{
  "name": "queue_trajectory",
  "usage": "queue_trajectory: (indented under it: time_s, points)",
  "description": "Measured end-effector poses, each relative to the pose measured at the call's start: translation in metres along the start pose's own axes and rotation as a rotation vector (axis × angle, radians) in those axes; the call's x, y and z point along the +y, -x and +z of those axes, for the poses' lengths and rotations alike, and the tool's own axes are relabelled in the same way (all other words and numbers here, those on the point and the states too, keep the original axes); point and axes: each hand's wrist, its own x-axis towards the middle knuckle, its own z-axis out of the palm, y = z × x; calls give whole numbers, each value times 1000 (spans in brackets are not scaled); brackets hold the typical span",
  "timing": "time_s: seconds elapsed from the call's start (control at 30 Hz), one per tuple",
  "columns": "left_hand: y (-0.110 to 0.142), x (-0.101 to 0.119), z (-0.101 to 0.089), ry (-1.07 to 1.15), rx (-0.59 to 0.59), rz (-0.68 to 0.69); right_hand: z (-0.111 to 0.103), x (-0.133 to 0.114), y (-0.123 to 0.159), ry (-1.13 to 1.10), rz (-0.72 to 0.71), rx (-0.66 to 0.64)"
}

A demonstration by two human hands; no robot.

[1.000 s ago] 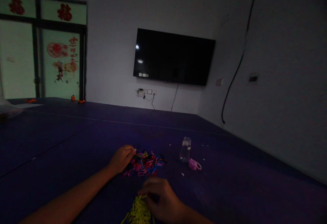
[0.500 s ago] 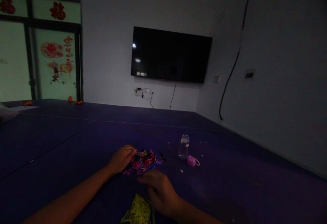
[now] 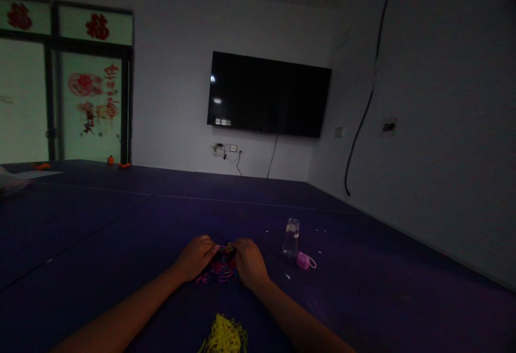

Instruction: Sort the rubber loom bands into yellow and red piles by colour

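multicoloured pile of stringy loops between left hand and right hand
both about equally near, fingers at its edges, can't tell if clamped. yellow stringy heap lies on the near side.

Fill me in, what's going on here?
A person has both bare hands at a multicoloured pile of strands, left hand on its left side, right hand on its right. Whether the fingers grip any strands is unclear. A separate yellow pile lies nearer the person, untouched. A clear bottle and a pink lid sit off to the right.
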Motion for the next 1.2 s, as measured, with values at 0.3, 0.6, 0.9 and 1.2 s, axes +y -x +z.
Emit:
queue_trajectory:
  time_s: [0.3, 0.6, 0.9, 1.2]
  points:
    - [1, -7, 5, -20, -26, 32, 2, 1, 4, -40, -70, -101]
    - [0, -4, 2, 6, -18, 30, 4, 3, 5, -90, -94, -67]
    - [0, -5, 4, 45, -12, 38, 6, 5, 5, -95, -125, -59]
    - [0, -2, 1, 64, 17, 3, 3, 3, 5, -127, -91, -15]
